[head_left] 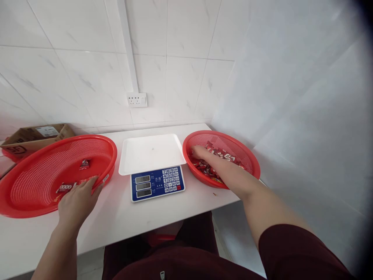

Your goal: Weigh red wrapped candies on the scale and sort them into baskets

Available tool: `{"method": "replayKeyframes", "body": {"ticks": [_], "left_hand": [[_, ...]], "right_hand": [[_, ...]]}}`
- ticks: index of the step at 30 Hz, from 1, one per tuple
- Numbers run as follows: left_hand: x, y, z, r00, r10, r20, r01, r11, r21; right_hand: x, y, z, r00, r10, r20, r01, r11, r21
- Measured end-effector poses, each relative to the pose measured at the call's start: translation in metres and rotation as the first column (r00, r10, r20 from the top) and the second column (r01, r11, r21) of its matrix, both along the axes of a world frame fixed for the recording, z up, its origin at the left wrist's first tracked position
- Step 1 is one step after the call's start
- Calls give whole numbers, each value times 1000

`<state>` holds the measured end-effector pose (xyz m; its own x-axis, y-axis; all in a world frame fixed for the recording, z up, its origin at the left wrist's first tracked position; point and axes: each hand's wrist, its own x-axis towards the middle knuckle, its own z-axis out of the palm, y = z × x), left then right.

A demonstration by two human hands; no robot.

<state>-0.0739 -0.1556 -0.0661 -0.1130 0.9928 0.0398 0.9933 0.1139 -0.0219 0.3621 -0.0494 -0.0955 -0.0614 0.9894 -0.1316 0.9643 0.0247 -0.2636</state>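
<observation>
My left hand (78, 200) is closed over the near rim of a red plastic basket (100, 140), its fingers inside and the thumb outside. Inside that basket lie a small red wrapped packet (84, 165) and a few more wrapped pieces (64, 187) close to my fingers. On the right, my right hand (199, 152) reaches down into a second red basket (253, 155), at its left side. Many small red and brown wrapped sweets (217, 151) lie in it. The right fingers look curled, and their tips are hidden, so what they hold cannot be made out.
A digital scale (157, 184) with a white tray (151, 153) stands between the baskets on a white table (125, 221). Behind the left basket is an open cardboard box (37, 136). A small scrap (215, 194) lies near the right basket. Tiled wall with a socket (137, 100) behind.
</observation>
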Motion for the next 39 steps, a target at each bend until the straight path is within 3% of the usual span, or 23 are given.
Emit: {"method": "replayKeyframes", "body": {"ticks": [6,11,18,23,29,34,39], "left_hand": [[-3,1,-2,999,-40,-1,40,999,23],[-5,0,-3,998,-54,-9,55,997,51],[-6,2,-4,995,-95,-7,95,990,108],[-3,3,-7,988,-138,-71,149,972,181],[0,4,-10,982,-172,-83,188,951,245],[1,3,-6,987,-153,-55,161,970,180],[3,2,-4,991,-131,-15,132,981,144]], "right_hand": [[18,0,21,971,-128,-202,141,989,48],[31,-3,32,795,-266,-544,323,946,10],[45,-14,30,738,-295,-606,370,929,-3],[52,-17,25,786,-275,-553,352,935,34],[52,-16,22,903,-241,-355,302,945,126],[42,-12,21,969,-191,-158,213,968,135],[22,-12,22,992,-121,-42,123,990,62]]}}
